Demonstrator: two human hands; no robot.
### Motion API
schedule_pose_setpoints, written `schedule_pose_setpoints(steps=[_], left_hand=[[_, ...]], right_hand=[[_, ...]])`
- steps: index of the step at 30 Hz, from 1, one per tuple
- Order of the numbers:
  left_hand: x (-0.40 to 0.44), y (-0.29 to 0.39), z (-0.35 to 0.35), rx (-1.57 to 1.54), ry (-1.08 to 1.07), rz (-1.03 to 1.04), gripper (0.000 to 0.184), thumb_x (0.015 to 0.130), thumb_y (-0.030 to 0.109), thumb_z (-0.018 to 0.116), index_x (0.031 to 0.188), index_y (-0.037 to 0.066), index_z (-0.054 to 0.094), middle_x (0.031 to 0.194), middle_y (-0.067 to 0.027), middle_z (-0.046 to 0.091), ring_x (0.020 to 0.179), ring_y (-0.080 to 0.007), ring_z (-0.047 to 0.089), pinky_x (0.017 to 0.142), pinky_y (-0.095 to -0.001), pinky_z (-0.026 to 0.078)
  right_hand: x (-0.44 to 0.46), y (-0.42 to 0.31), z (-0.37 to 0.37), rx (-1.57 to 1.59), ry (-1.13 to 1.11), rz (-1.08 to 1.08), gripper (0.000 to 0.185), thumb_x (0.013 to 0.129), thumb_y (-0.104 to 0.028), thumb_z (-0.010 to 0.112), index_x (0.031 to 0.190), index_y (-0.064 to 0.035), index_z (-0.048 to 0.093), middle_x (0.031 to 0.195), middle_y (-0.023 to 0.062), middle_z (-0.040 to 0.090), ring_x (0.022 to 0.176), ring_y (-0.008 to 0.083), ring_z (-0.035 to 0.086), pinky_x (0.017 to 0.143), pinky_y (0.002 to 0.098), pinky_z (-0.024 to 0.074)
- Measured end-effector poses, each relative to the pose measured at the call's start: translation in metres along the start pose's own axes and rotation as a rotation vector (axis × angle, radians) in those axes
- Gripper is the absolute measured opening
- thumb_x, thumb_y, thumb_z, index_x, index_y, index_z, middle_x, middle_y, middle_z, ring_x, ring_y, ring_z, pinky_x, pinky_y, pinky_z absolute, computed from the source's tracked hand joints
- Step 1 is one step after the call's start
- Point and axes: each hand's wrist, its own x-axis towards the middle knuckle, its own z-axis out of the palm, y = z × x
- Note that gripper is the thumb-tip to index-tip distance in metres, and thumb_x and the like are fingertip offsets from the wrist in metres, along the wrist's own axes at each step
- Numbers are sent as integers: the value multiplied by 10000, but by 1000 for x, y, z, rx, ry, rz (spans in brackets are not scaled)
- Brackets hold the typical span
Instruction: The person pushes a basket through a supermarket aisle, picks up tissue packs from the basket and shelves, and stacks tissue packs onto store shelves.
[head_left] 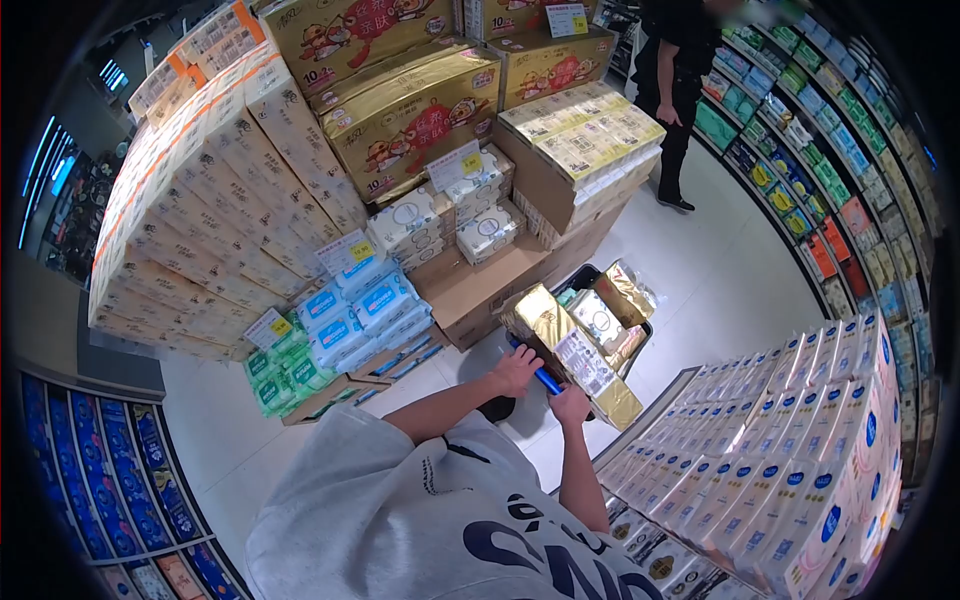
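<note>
Left grip (517,370) and right grip (571,405) both wrapped round blue handle (548,382), just in front of grey shirt (400,500); undersides hidden. Handle's at near end of cart (641,350), base blocked by gold pack (536,315). Lower contents unclear. Other person (672,75) upper right, head blurred.

Smooth, plastic-looking handle (548,381) — beyond it, a shiny, foil-like pack (541,310); left, matt cardboard box (492,288); near, matt cloth shirt (340,500).
</note>
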Motion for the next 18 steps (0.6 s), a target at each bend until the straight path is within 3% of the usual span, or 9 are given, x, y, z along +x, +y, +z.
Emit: schedule_pose_setpoints(steps=[8, 18], left_hand=[[-31, 2, 13, -24, 57, -35, 792, 649, 280, 806, 1302, 126, 385, 1324, -136, 353, 1337, -363, 271, 970, -536, 409], [-61, -10, 21, -16, 12, -30, 732, 667, 298, 791, 1253, 107, 396, 1300, -140, 369, 1319, -362, 284, 951, -531, 424]], right_hand=[[-31, -15, 3, -3, 7, -28, 302, 704, -413, 688, 890, -178, 727, 843, 122, 699, 809, 320, 678, 720, 420, 544], [-62, -29, 25, 4, -56, 7, 399, 697, -493, 702, 952, -188, 731, 874, 130, 702, 833, 315, 680, 749, 411, 543]])
